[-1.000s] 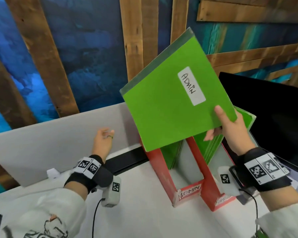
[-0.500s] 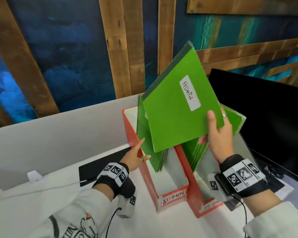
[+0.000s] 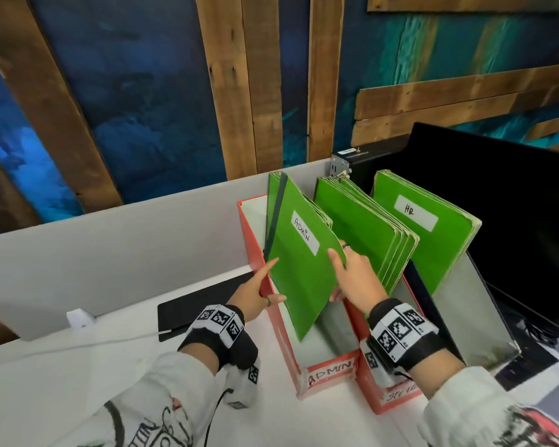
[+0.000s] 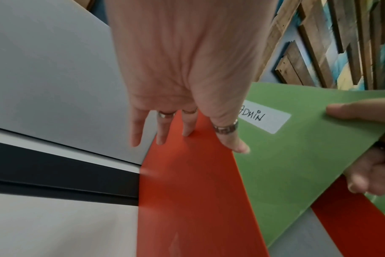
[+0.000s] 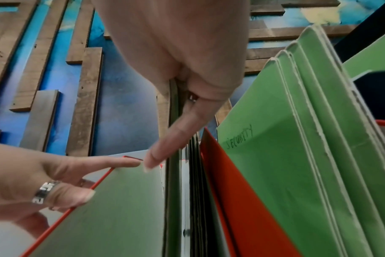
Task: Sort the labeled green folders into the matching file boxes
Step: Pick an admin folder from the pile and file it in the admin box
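A green folder labelled ADMIN (image 3: pixel 300 269) stands tilted inside the red file box marked ADMIN (image 3: pixel 331 373), in front of other green folders there. My right hand (image 3: pixel 349 272) pinches the folder's right edge, thumb on its face and fingers behind; in the right wrist view the folder's edge (image 5: pixel 173 139) runs between them. My left hand (image 3: pixel 259 293) rests on the box's left wall (image 4: pixel 187 182) with straight fingers, and its thumb (image 4: pixel 235 144) lies against the folder (image 4: pixel 297 165).
A second red box (image 3: pixel 397 396) to the right holds SECURITY folders (image 5: pixel 275 173). Further right, a grey box (image 3: pixel 478 317) holds HR folders (image 3: pixel 433 233). A black monitor (image 3: pixel 513 204) stands behind them. A black pad (image 3: pixel 200 301) lies left of the boxes, before a white partition (image 3: pixel 110 246).
The ADMIN folder came down from the air into the ADMIN box, still in my right hand. My left hand moved right from the partition onto the box's left wall.
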